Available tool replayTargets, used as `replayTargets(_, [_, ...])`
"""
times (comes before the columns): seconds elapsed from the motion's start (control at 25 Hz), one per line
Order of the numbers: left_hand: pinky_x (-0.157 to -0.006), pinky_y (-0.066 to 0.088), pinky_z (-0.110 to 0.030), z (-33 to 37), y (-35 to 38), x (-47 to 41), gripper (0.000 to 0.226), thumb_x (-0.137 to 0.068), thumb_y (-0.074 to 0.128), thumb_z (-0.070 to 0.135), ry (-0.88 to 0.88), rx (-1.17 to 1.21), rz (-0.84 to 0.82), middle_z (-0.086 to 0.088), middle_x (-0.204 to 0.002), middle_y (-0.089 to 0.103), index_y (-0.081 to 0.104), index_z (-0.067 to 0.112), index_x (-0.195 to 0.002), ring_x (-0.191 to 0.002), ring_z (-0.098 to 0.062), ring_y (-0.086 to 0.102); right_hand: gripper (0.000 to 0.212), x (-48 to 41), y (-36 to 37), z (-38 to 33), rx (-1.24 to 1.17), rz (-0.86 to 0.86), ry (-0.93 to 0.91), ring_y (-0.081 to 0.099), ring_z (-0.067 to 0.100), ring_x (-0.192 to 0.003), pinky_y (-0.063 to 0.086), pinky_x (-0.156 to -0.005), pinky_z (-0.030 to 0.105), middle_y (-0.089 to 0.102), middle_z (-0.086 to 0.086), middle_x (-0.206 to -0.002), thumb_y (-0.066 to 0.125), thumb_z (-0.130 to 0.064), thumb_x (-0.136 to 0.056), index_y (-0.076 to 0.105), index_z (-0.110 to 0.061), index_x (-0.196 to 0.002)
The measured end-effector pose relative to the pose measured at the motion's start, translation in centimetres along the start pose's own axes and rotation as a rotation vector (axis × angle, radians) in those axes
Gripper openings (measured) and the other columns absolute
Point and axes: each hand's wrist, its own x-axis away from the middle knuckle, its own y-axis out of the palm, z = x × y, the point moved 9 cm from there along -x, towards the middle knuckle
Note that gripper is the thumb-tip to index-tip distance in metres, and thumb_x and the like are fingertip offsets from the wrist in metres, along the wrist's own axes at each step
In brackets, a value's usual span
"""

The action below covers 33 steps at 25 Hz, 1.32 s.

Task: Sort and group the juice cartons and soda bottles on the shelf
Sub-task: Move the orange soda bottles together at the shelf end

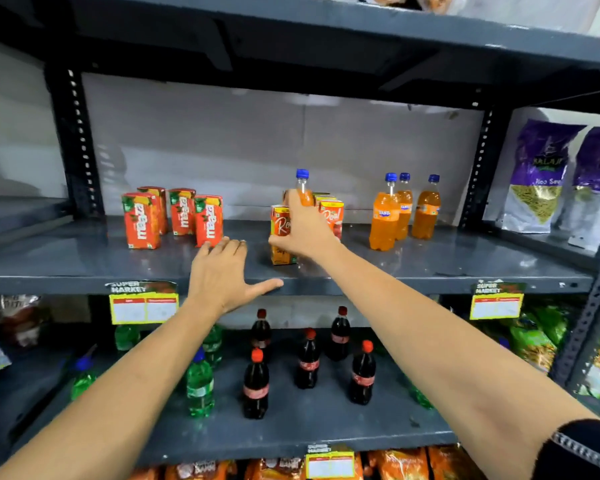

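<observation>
**Middle shelf stock: juice cartons and orange soda, two hands at centre frame**

Shelf point(84, 268): dark grey metal, middle tier, spanning the frame's centre band.

Maaza cartons point(174, 218): four, red-orange with white lettering and green leaf print, upright, clustered left of centre in two loose rows.

Real cartons point(331, 216): orange-red with yellow tops, upright, grouped at centre; at least three show, the rest hidden behind the hand, so the full count cannot be told. The front carton point(280, 237) stands nearest the shelf edge.

Held soda bottle point(303, 188): one, clear plastic, orange drink, blue cap, upright among the Real cartons.

Orange soda bottles point(404, 211): three more, same kind, blue-banded labels, upright right of centre, two close together and one just beside them.

Right hand point(307, 233): wrapped around the held soda bottle's body, forefinger up its side, thumb by the front carton.

Left hand point(222, 275): released, palm down, fingers spread, just beside the nearest Maaza carton; whether it touches the shelf cannot be told.

Lower shelf, bottom centre: five dark cola bottles point(307, 358) with red caps.
</observation>
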Motion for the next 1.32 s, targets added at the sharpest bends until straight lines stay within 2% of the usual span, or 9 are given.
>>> replayTargets(0.24, [-0.099,0.037,-0.042,-1.6,0.4,0.6,0.11,-0.066,0.014,0.09,0.02,0.027,0.023,-0.01,-0.121,0.064,0.059,0.004,-0.117,-0.12,-0.027,0.052,0.066,-3.0,3.6,-1.5,0.114,-0.022,0.09,0.065,0.033,-0.094,0.057,-0.075,0.04,0.064,0.019,-0.106,0.065,-0.027,-0.085,0.026,-0.009,-0.135])
replayTargets(0.4, [-0.099,0.037,-0.04,-1.5,0.7,0.5,0.108,-0.067,0.013,0.089,0.043,0.03,0.012,-0.009,-0.119,0.064,0.059,0.005,-0.117,-0.119,-0.025,0.052,0.071,-3.9,4.2,-1.1,0.161,-0.027,0.145,0.063,0.033,-0.101,0.053,-0.075,0.036,0.061,0.019,-0.115,0.066,-0.036,-0.084,0.026,-0.011,-0.137])
replayTargets(0.56, [-0.102,0.035,-0.039,-1.6,1.0,0.6,0.11,-0.066,0.008,0.089,0.035,0.032,0.006,-0.007,-0.123,0.062,0.056,0.006,-0.122,-0.123,-0.023,0.049,0.072,-3.7,0.3,-0.8,0.289,0.26,0.115,0.064,0.034,-0.091,0.049,-0.064,0.036,0.058,0.016,-0.114,0.051,-0.063,-0.083,0.034,-0.014,-0.133])
replayTargets(0.68, [-0.103,0.035,-0.038,-1.4,0.8,0.6,0.107,-0.068,0.011,0.088,0.037,0.03,0.023,-0.005,-0.127,0.06,0.054,0.009,-0.125,-0.125,-0.022,0.047,0.067,-3.6,-3.3,1.2,0.214,0.45,0.225,0.063,0.039,-0.096,0.051,-0.073,0.042,0.051,0.014,-0.124,0.048,-0.055,-0.088,0.031,-0.012,-0.136])
replayTargets(0.76, [-0.103,0.035,-0.038,-1.5,0.7,0.6,0.104,-0.069,0.016,0.088,0.033,0.033,0.012,-0.005,-0.127,0.059,0.054,0.009,-0.126,-0.125,-0.022,0.047,0.065,-4.4,-2.8,3.5,0.085,0.336,0.326,0.063,0.035,-0.101,0.053,-0.078,0.042,0.05,0.016,-0.13,0.05,-0.049,-0.09,0.03,-0.009,-0.137])
replayTargets(0.88, [-0.102,0.035,-0.037,-1.4,0.8,0.6,0.098,-0.07,0.02,0.087,0.022,0.029,-0.013,-0.004,-0.122,0.061,0.056,0.011,-0.12,-0.12,-0.021,0.051,0.048,-4.9,0.4,5.3,-0.143,0.051,0.347,0.067,0.023,-0.066,0.055,-0.048,0.027,0.063,0.019,-0.112,0.048,-0.04,-0.094,0.033,-0.012,-0.131])
replayTargets(0.96, [-0.097,0.038,-0.035,-1.4,0.7,0.6,0.093,-0.07,0.023,0.087,0.011,0.031,-0.013,-0.003,-0.113,0.064,0.06,0.012,-0.111,-0.112,-0.021,0.055,0.045,-4.8,0.4,5.6,-0.163,0.037,0.33,0.065,0.025,-0.065,0.053,-0.041,0.026,0.061,0.019,-0.112,0.049,-0.037,-0.095,0.033,-0.013,-0.13])
replayTargets(1.12, [-0.091,0.041,-0.035,-1.5,0.7,1.0,0.09,-0.071,0.023,0.086,-0.022,0.023,-0.02,-0.002,-0.102,0.067,0.064,0.012,-0.102,-0.1,-0.02,0.06,0.046,-4.0,-0.6,5.2,-0.066,0.036,0.226,0.064,0.032,-0.095,0.046,-0.044,0.022,0.054,0.017,-0.123,0.048,-0.037,-0.095,0.034,-0.011,-0.131])
replayTargets(1.32, [-0.089,0.043,-0.04,1.1,0.9,1.3,0.089,-0.077,0.019,0.081,-0.112,0.084,0.028,-0.006,-0.091,0.069,0.068,0.008,-0.091,-0.086,-0.024,0.065,0.049,-0.8,-3.7,6.5,-0.033,0.053,0.096,0.062,0.027,-0.097,0.046,-0.064,0.026,0.06,0.016,-0.112,0.048,-0.037,-0.095,0.036,-0.007,-0.132])
